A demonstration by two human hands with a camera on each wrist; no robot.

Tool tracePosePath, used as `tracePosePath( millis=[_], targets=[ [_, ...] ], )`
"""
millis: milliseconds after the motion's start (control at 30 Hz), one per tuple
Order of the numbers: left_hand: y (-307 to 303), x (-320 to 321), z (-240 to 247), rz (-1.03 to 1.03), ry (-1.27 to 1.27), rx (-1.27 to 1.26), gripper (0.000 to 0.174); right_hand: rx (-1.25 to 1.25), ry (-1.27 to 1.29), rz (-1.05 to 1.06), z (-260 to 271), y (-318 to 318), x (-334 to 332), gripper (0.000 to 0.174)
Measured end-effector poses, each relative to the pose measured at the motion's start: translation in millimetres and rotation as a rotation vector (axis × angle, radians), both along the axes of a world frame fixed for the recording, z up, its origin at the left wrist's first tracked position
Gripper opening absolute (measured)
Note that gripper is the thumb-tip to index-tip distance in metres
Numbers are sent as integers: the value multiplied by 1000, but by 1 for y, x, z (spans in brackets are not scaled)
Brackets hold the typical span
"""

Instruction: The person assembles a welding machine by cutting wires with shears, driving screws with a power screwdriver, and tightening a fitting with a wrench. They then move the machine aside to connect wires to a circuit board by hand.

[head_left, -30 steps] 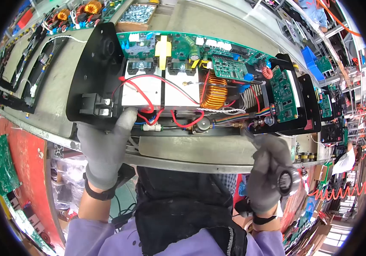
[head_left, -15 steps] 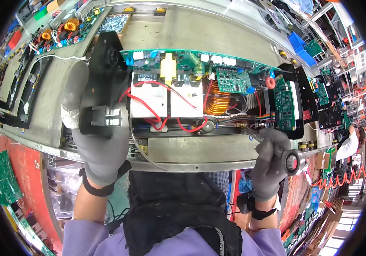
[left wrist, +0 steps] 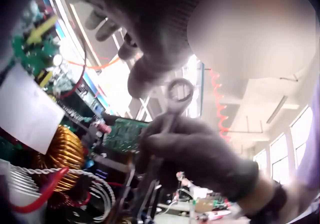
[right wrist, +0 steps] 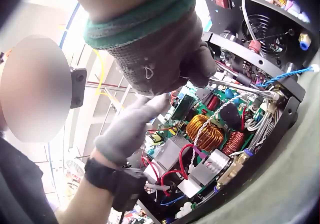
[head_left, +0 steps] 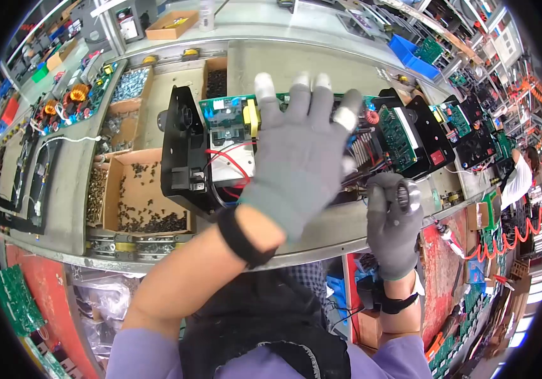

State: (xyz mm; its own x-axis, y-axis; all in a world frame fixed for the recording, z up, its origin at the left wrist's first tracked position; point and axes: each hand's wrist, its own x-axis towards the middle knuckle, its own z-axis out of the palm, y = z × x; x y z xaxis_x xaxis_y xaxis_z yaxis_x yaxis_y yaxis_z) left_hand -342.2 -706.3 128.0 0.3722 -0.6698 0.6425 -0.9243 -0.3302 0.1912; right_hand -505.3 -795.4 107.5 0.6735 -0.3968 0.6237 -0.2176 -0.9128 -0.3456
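Note:
A black metal chassis lies on the workbench, packed with green circuit boards, red wires and a copper coil. My gloved right hand grips a wrench, its ring end sticking up past the fist. In the right wrist view the wrench's far end reaches a metal fitting near the chassis edge. My gloved left hand spreads over the middle of the chassis with straight fingers and holds nothing. From the head view it hides the coil and part of the boards.
Cardboard trays of small screws stand left of the chassis. Boards with copper coils lie farther left. At the right are another black unit and a blue bin. A red coiled hose hangs beyond the bench.
My left hand has gone from the chassis's front, via a grip on its left end panel, to over its middle. The screw trays have come into view. My right hand keeps the wrench near the fitting.

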Motion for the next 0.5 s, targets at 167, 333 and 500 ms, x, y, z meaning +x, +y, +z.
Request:
tracePosePath(
  millis=[167, 333, 500],
  targets=[
    [-31, -3, -13, 21, -153, -7, 70, 78, -95, -20, -4, -24, -29, 10],
    [-48, -11, -15, 38, -218, -10, 52, 336, -253, -35, -28, -23, -58, 15],
    [-50, -14, -6, 12, -162, 35, 66, 382, -365, 50, 16, -25, -67, 17]
  ],
)
